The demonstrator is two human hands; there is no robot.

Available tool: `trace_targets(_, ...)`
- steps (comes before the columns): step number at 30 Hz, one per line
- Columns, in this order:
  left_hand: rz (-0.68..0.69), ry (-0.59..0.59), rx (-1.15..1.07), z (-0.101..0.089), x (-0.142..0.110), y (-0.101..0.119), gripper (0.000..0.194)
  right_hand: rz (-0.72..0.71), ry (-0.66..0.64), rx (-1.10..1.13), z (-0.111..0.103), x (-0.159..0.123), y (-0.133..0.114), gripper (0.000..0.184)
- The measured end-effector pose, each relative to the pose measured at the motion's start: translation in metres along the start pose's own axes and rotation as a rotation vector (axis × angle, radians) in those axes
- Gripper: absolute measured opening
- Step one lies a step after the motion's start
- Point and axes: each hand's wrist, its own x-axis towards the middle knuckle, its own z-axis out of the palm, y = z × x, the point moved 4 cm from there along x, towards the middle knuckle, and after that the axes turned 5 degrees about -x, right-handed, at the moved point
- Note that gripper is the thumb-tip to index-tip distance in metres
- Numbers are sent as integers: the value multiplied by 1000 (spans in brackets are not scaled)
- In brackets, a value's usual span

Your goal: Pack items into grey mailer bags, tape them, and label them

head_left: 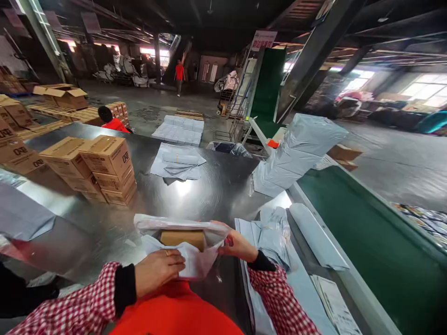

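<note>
My left hand is closed over the lower layer of a thin white plastic mailer bag, with a gold ring on one finger. My right hand pinches the bag's side edge, thumb over the top. Both hands are narrow and holding plastic, neither spread wide.

Between them the bag's mouth gapes, and a flat tan cardboard carton sits partway inside it, its top face showing through the opening. Holding the two layers apart seems to be what keeps the mouth open around the carton. All of this is just above a polished stainless steel surface, close in front of my orange-red top, so the work stays right under my eyes.

A loose pile of pale blue-grey flat mailers lies just beside my right hand — within easy reach, which is likely why it's there. Further along the surface stands a squared stack of brown cardboard cartons with black lettering, and a long green conveyor belt runs along the right. Beyond the cartons, a co-worker's dark head and orange-red shoulders show.
</note>
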Motion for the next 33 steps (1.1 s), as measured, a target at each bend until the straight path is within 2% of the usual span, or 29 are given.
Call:
trace_targets(2,-35,-34,67,8,-4,-14,37,-35,-22,-110,1,-1,-8,84)
trace_targets(5,-41,-30,31,13,-12,-20,43,-103,-103,-258,-9,-6,-22,82)
trace_targets(7,-60,-3,-2,13,-14,-20,44,-145,-300,-270,-24,-5,-25,78)
trace_targets(9,-98,3,-18,14,-12,-19,44,-105,-470,-191,-45,7,-23,82)
trace_targets(10,-114,2,-20,15,-11,-19,44,-50,-479,-149,-54,19,-21,88)
trace_targets(12,-128,5,-17,16,-10,-18,39,67,-356,-139,-63,50,-16,95)
trace_targets(13,-130,18,-10,16,-11,-18,36,86,-271,-188,-59,67,-17,91)
trace_targets(15,-126,50,10,15,-12,-18,34,-12,-194,-364,-31,90,-28,73)
trace_targets(18,-100,7,15,13,-16,-19,37,-343,-349,-638,38,89,-53,57)
trace_targets(20,-72,-40,-32,12,-18,-21,40,-446,-465,-735,70,71,-63,59)
trace_targets(21,-62,-33,-66,10,-20,-23,43,-456,-495,-760,78,63,-65,61)
trace_targets(25,-49,-8,-145,9,-31,-33,51,-474,-514,-765,81,48,-64,66)
trace_targets(30,-53,31,-123,13,-40,-42,43,-597,-396,-778,82,51,-59,54)
trace_targets(33,-11,44,-73,11,-38,-44,40,-681,-382,-870,87,50,-57,56)
